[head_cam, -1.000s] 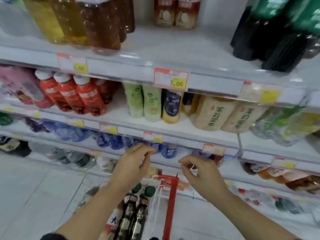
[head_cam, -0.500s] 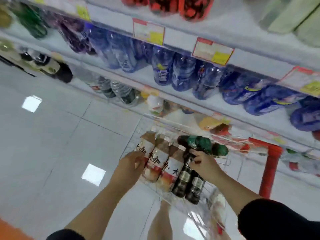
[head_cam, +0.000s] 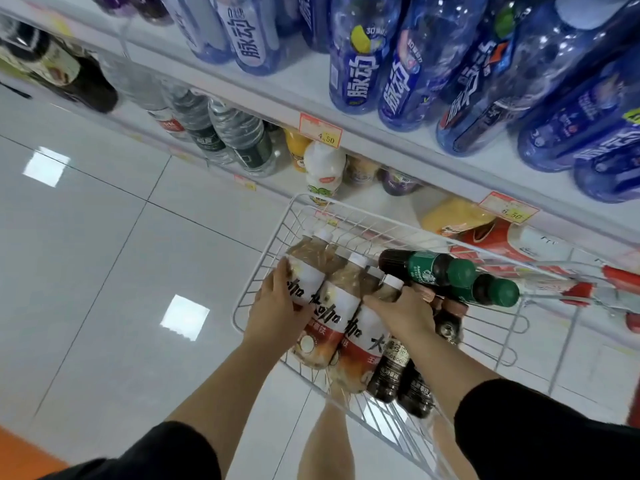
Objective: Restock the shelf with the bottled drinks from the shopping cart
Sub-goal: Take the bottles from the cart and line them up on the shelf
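Three abreast: clamps brown bottles (head_cam: pixel 341 318) between left grip (head_cam: pixel 277 311) and right grip (head_cam: pixel 405 313), each curled round an outer one; risks dropping the unheld middle bottle on lifting.

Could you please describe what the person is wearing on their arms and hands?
Both the left hand and the right hand are bare, with no gloves, and no watch or bracelet shows at either wrist. The forearms are uncovered; a black left sleeve and a black right sleeve end near the elbows.
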{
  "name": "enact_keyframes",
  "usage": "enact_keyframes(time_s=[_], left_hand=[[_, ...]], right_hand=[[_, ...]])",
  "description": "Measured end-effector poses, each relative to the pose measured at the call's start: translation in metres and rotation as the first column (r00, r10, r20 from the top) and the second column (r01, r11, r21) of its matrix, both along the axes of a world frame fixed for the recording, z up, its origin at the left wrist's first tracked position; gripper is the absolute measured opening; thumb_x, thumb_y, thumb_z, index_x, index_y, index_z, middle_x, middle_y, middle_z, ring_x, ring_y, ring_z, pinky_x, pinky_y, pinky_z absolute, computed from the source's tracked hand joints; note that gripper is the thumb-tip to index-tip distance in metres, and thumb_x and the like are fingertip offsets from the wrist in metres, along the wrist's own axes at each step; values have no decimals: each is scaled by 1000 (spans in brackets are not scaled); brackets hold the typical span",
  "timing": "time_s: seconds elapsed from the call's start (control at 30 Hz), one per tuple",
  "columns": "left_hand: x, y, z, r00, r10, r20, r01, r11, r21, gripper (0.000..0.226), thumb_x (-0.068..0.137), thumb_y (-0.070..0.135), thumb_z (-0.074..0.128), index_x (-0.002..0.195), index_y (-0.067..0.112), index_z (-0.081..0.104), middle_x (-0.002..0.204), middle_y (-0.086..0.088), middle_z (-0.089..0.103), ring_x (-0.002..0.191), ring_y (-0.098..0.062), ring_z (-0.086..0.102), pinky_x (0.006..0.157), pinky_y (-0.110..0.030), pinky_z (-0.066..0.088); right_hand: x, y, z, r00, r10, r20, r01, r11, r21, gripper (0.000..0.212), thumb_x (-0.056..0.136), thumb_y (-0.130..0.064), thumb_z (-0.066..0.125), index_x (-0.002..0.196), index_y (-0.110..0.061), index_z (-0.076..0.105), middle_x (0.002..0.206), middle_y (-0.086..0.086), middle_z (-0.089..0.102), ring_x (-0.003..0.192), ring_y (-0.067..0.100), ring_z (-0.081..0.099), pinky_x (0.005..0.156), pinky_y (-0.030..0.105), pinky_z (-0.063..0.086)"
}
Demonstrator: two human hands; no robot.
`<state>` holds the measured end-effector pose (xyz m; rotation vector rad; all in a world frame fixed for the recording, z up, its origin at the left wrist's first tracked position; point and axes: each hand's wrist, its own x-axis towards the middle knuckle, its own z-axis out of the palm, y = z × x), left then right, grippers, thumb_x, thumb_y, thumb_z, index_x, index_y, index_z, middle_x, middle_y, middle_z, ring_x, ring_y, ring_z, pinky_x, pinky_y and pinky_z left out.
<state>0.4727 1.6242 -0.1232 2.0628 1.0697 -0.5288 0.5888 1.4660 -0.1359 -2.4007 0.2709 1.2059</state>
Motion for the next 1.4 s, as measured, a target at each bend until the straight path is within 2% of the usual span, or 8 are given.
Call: enact_keyframes(time_s=[0.23, 0.33, 0.47, 0.6, 0.83, 1.0, 1.1, 1.4], left_hand=[[3, -1, 8, 996, -67, -53, 70, 996, 64, 93, 75, 33, 70, 146, 25, 12, 139, -10, 39, 120, -31, 47, 86, -40, 46], [2, -10, 31, 999, -32, 44, 30, 998, 61, 90, 70, 33, 71, 144, 29, 18, 136, -7, 43, 117, -28, 50, 87, -41, 50], [7, -25, 93, 967, 31, 252, -18, 998, -53, 86, 63, 36, 69, 137, 39, 27, 125, 2, 53, 109, -21, 57, 81, -45, 54], [29, -44, 167, 910, 24, 413, 31, 992, -125, 86, 62, 42, 71, 137, 38, 30, 124, 5, 55, 108, -21, 59, 85, -46, 53], [77, -91, 310, 665, 59, 744, 165, 960, -225, 76, 63, 30, 77, 122, 58, 38, 118, 17, 59, 102, 3, 61, 79, -17, 52], [109, -123, 396, 489, -80, 869, 255, 965, -55, 83, 62, 39, 77, 131, 54, 33, 126, 27, 50, 112, 9, 51, 89, -19, 45], [128, -142, 440, 343, -165, 925, 284, 957, 65, 84, 61, 43, 76, 131, 55, 32, 128, 33, 45, 118, 13, 45, 91, -12, 43], [194, -183, 546, -68, -335, 940, 215, 915, 342, 82, 65, 37, 78, 127, 55, 28, 126, 36, 40, 120, 6, 44, 95, -10, 38]], right_hand=[[-12, -17, 23, 972, -218, 83, 182, 930, 319, 38, 74, -26, 76, 102, -23, 50, 100, -4, 61, 93, 16, 59, 75, 27, 46], [-14, -29, 44, 976, -189, 108, 134, 913, 385, 45, 75, -28, 76, 104, -32, 42, 94, -15, 55, 85, 3, 53, 67, 13, 36], [-5, -50, 98, 974, -119, 192, 26, 903, 428, 40, 79, -32, 71, 112, -30, 48, 110, -5, 57, 103, 15, 54, 89, 30, 45], [21, -78, 176, 938, -124, 324, -63, 857, 511, 26, 82, -31, 67, 105, -33, 55, 104, -14, 60, 95, 4, 57, 73, 13, 43], [65, -130, 332, 759, -349, 549, -128, 748, 652, 20, 80, -16, 70, 92, -30, 60, 96, -5, 64, 87, 3, 59, 66, 7, 43], [75, -165, 446, 642, -490, 590, -203, 633, 747, 33, 66, -49, 63, 94, -32, 64, 88, -13, 68, 67, -10, 59, 53, 3, 41], [77, -184, 503, 548, -574, 609, -288, 554, 781, 25, 73, -37, 67, 95, -27, 67, 87, -14, 72, 72, -5, 64, 57, 4, 44], [88, -216, 598, 65, -739, 671, -580, 519, 628, 26, 79, -37, 67, 104, -31, 61, 99, -7, 65, 93, 8, 63, 76, 13, 48]])
